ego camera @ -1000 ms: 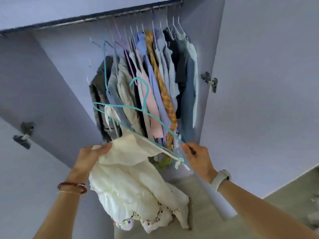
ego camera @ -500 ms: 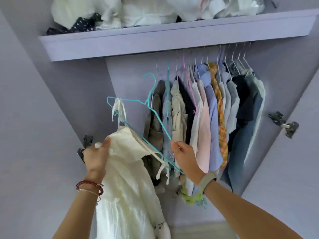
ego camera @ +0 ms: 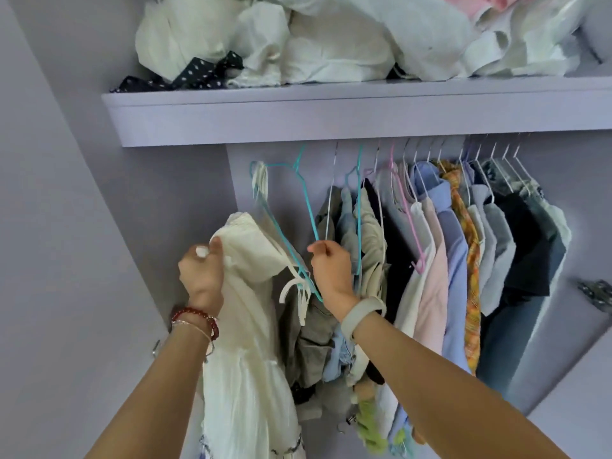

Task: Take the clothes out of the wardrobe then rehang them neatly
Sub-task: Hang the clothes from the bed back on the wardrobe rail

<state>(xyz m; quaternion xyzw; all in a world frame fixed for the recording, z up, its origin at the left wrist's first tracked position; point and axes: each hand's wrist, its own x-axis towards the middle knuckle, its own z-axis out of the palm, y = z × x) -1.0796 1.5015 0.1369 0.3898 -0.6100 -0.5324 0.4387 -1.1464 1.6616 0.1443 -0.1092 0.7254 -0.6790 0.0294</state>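
Our left hand (ego camera: pixel 201 273) grips the shoulder of the soft cream cotton dress (ego camera: pixel 245 326) beside the hanging clothes, our right hand (ego camera: pixel 331 268) pinches the thin turquoise wire hanger (ego camera: pixel 306 207), which looks light and bendable, so holding near its hook seems safest.

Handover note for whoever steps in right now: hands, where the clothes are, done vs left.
Left hand: grips the shoulder of the cream dress.
Right hand: pinches the teal hanger, which is tilted; one dress strap is looped over its upper end, and its hook reaches up toward the rail, which the shelf hides.
Hanging clothes: bunched at the right of the rail. Loose clothes are piled on the shelf.
Done: dress partly on the hanger.
Left: seat the other shoulder, confirm the hook is on the rail, straighten the dress.
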